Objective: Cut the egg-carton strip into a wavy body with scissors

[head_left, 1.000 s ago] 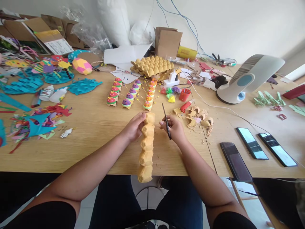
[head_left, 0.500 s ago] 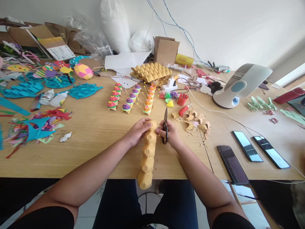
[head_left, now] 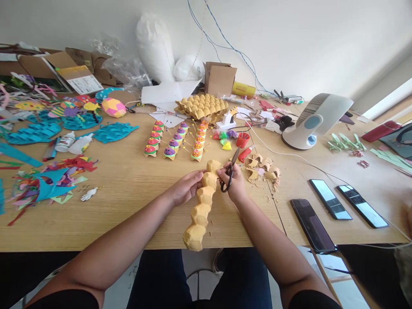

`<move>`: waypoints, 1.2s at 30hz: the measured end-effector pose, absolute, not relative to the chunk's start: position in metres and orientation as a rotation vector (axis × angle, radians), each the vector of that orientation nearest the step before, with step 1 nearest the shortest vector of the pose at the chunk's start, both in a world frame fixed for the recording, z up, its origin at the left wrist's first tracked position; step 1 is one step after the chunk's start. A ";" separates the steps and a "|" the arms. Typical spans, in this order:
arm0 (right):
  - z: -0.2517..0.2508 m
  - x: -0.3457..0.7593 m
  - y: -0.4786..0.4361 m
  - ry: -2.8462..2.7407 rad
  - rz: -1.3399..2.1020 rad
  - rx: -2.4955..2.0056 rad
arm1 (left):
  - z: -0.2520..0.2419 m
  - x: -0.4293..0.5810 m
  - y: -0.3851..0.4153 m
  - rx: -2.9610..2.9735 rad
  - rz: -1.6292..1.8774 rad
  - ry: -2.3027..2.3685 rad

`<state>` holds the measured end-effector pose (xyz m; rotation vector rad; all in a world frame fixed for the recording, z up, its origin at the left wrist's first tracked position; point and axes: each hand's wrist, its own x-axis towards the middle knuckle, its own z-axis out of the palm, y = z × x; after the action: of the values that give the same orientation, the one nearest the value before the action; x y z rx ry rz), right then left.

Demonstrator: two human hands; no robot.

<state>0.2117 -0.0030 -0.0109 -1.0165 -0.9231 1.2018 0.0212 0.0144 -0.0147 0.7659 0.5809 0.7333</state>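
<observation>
A yellow egg-carton strip (head_left: 199, 210) with a row of bumps is held up over the table's front edge, its lower end toward me. My left hand (head_left: 187, 187) has its fingers at the strip's left side near the top. On the other side, my right hand (head_left: 236, 182) pinches the strip's upper right edge and also carries dark-handled scissors (head_left: 230, 171), blades pointing up and away. Past the hands stand painted egg-carton caterpillars: a red and green one (head_left: 153, 139), a purple one (head_left: 175, 141) and an orange one (head_left: 199, 142).
Carton scraps (head_left: 262, 166) lie right of my hands, near a red-handled cutter (head_left: 246, 153) and a red cup (head_left: 243, 139). Phones (head_left: 313, 225) line the right, below a white fan (head_left: 313, 122). Paper scraps (head_left: 53, 182) cover the left; an egg tray (head_left: 202, 105) sits behind.
The egg-carton strip has turned and tilted, its top shifting right and its lower end left. The scissors now lean further right. My view has shifted slightly.
</observation>
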 end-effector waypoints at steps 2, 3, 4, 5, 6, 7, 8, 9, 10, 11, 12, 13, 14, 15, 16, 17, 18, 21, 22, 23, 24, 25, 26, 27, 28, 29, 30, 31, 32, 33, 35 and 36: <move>-0.010 0.212 -0.002 -0.926 1.175 -1.042 | -0.015 0.021 0.013 0.762 0.720 0.587; -0.010 0.213 -0.002 -0.931 1.176 -1.058 | -0.015 0.021 0.013 0.764 0.719 0.600; -0.009 0.213 -0.002 -0.934 1.183 -1.074 | -0.015 0.021 0.013 0.768 0.724 0.617; -0.009 0.212 -0.002 -0.935 1.194 -1.089 | -0.015 0.021 0.013 0.771 0.733 0.636; -0.009 0.212 -0.002 -0.935 1.209 -1.099 | -0.015 0.021 0.013 0.772 0.743 0.652; -0.009 0.212 -0.002 -0.935 1.226 -1.106 | -0.016 0.021 0.013 0.773 0.749 0.661; -0.009 0.211 -0.001 -0.937 1.244 -1.108 | -0.016 0.021 0.014 0.772 0.753 0.663; -0.010 0.211 -0.001 -0.939 1.262 -1.106 | -0.017 0.021 0.014 0.772 0.757 0.661; -0.010 0.211 -0.001 -0.942 1.277 -1.102 | -0.017 0.021 0.014 0.772 0.762 0.658; -0.010 0.210 -0.001 -0.946 1.293 -1.098 | -0.018 0.021 0.015 0.770 0.771 0.659; -0.010 0.210 -0.001 -0.953 1.308 -1.093 | -0.019 0.021 0.016 0.767 0.781 0.664; -0.010 0.210 -0.001 -0.964 1.323 -1.087 | -0.019 0.021 0.016 0.765 0.790 0.669; -0.010 0.210 -0.001 -0.978 1.334 -1.082 | -0.019 0.021 0.017 0.765 0.797 0.673; -0.010 0.210 -0.001 -0.991 1.340 -1.077 | -0.019 0.021 0.017 0.766 0.800 0.673; -0.010 0.210 0.000 -1.001 1.342 -1.073 | -0.018 0.022 0.017 0.770 0.800 0.669; -0.010 0.211 0.000 -1.005 1.338 -1.070 | -0.018 0.022 0.017 0.775 0.796 0.660; -0.011 0.211 0.000 -1.001 1.330 -1.068 | -0.017 0.022 0.017 0.779 0.788 0.650; -0.012 0.211 0.000 -0.981 1.327 -1.058 | -0.017 0.022 0.016 0.784 0.763 0.627; -0.012 0.211 0.000 -0.978 1.331 -1.052 | -0.017 0.022 0.015 0.784 0.759 0.622; -0.013 0.211 0.001 -0.978 1.338 -1.045 | -0.018 0.022 0.016 0.784 0.757 0.618; -0.014 0.211 0.001 -0.980 1.345 -1.039 | -0.019 0.022 0.016 0.785 0.757 0.616; -0.015 0.211 0.002 -0.984 1.349 -1.033 | -0.020 0.022 0.016 0.788 0.757 0.615; -0.015 0.212 0.003 -0.991 1.352 -1.031 | -0.021 0.022 0.017 0.790 0.758 0.616; -0.016 0.212 0.003 -0.997 1.353 -1.032 | -0.022 0.021 0.018 0.792 0.759 0.619; -0.017 0.213 0.004 -1.000 1.353 -1.035 | -0.022 0.021 0.018 0.791 0.764 0.622; -0.019 0.214 0.005 -0.998 1.349 -1.040 | -0.022 0.021 0.019 0.788 0.771 0.624; -0.020 0.215 0.006 -0.993 1.345 -1.044 | -0.022 0.020 0.020 0.782 0.781 0.626; -0.021 0.216 0.007 -0.984 1.342 -1.047 | -0.022 0.020 0.020 0.777 0.793 0.628; -0.023 0.217 0.008 -0.975 1.340 -1.047 | -0.021 0.019 0.021 0.774 0.805 0.631; -0.024 0.218 0.009 -0.968 1.339 -1.047 | -0.020 0.019 0.021 0.772 0.816 0.635; -0.025 0.218 0.010 -0.969 1.341 -1.059 | -0.019 0.019 0.022 0.770 0.833 0.647; -0.025 0.218 0.010 -0.976 1.342 -1.073 | -0.019 0.019 0.022 0.769 0.841 0.651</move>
<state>0.2178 0.0101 -0.0247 -1.0730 -0.9760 1.3420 0.0188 0.0223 -0.0187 0.7694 0.6512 0.8414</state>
